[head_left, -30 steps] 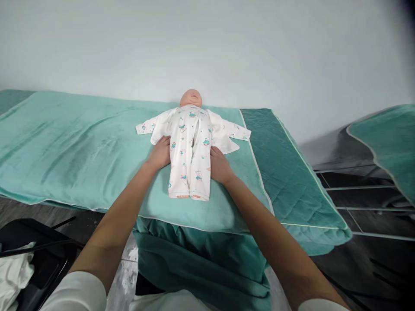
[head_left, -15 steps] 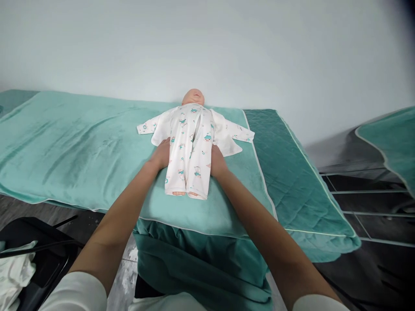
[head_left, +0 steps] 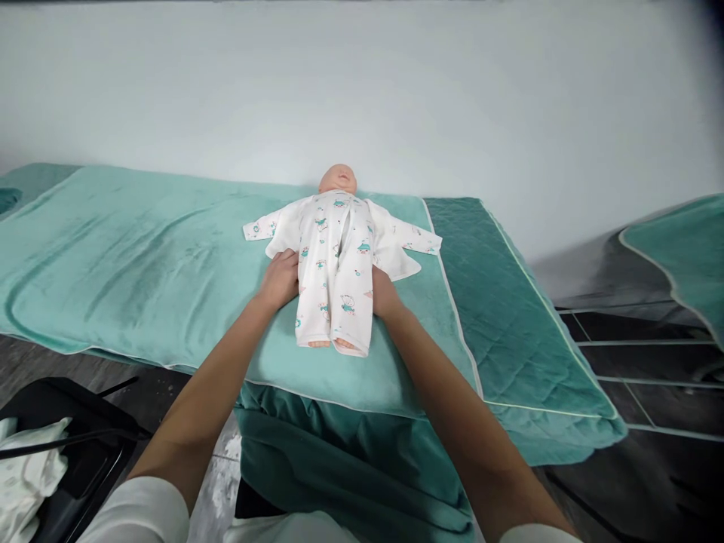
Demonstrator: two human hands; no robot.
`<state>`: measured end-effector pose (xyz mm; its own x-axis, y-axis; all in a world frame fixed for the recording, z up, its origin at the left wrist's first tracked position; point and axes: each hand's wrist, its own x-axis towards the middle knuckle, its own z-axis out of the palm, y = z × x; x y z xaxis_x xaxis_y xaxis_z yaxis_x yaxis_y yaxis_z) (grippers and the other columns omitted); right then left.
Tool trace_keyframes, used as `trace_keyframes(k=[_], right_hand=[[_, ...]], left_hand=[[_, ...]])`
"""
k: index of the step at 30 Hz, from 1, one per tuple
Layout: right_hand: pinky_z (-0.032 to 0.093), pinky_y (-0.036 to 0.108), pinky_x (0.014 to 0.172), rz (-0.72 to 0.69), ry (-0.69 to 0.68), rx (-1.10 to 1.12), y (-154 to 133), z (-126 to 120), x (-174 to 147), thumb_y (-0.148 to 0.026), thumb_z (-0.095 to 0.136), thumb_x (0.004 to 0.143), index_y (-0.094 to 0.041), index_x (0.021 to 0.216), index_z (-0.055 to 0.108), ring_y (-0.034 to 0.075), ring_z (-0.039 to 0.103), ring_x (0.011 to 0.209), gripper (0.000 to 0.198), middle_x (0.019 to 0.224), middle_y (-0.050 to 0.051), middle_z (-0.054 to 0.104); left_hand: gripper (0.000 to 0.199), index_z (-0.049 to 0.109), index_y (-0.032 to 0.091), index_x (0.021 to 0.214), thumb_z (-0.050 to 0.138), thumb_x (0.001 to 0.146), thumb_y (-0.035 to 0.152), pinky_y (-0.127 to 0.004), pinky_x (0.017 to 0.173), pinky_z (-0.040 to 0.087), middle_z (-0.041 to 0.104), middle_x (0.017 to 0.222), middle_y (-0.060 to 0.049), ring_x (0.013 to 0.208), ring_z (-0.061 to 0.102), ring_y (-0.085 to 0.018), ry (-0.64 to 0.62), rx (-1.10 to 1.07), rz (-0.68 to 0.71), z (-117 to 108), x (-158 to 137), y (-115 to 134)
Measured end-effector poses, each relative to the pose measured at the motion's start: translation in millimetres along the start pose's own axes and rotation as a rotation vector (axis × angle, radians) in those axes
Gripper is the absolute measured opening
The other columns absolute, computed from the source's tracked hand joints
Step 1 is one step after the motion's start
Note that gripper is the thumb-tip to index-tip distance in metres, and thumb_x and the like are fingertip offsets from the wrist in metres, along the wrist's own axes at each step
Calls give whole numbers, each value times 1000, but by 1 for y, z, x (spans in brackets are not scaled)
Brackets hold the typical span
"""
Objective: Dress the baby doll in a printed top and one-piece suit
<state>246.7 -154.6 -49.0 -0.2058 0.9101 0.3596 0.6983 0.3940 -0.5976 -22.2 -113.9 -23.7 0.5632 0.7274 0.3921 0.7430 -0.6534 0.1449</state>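
A baby doll (head_left: 338,179) lies on its back, its head toward the wall. It wears a white baby outfit (head_left: 339,294) printed with small teal and orange figures, with sleeves spread to both sides. Toes peek out of the leg openings. At the outfit's left edge is my left hand (head_left: 280,279), its fingers curled against the cloth at hip height. Across from it, my right hand (head_left: 385,292) presses in at the right edge. Its fingers are hidden by the cloth and the doll's body.
The doll rests on a light green velvet cover (head_left: 170,264) over a bed. A darker quilted cover (head_left: 509,324) shows at the right. On the lower left, a black chair (head_left: 96,445) holds white cloth (head_left: 34,471). A metal rack (head_left: 656,343) stands to the right.
The trouser legs have shifted slightly to the right in view. The left hand's fingers show more at the cloth's edge. The camera has tilted up a little.
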Motion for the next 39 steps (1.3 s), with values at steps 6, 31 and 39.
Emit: trace_keyframes(k=[6, 31, 39], right_hand=[[58, 50, 94, 24, 2, -97, -7, -5, -7, -35, 63, 88, -17, 121, 68, 39, 69, 114, 38, 124, 18, 73], [45, 49, 100, 470, 323, -467, 55, -48, -6, -48, 61, 90, -12, 115, 70, 34, 56, 111, 44, 119, 22, 67], [44, 37, 77, 799, 191, -287, 55, -70, 8, -67, 38, 98, -19, 92, 76, 28, 65, 89, 62, 96, 16, 76]], left_hand=[[17, 72, 22, 79, 63, 89, 12, -42, 76, 40, 66, 86, -10, 92, 53, -28, 79, 60, 77, 0, -30, -1], [21, 68, 23, 110, 60, 93, 33, -50, 102, 44, 67, 127, -13, 124, 56, -36, 217, -17, -784, 4, -5, -20], [30, 65, 20, 114, 61, 91, 39, -54, 108, 42, 62, 134, -17, 130, 52, -38, 210, 83, -909, 7, 3, -24]])
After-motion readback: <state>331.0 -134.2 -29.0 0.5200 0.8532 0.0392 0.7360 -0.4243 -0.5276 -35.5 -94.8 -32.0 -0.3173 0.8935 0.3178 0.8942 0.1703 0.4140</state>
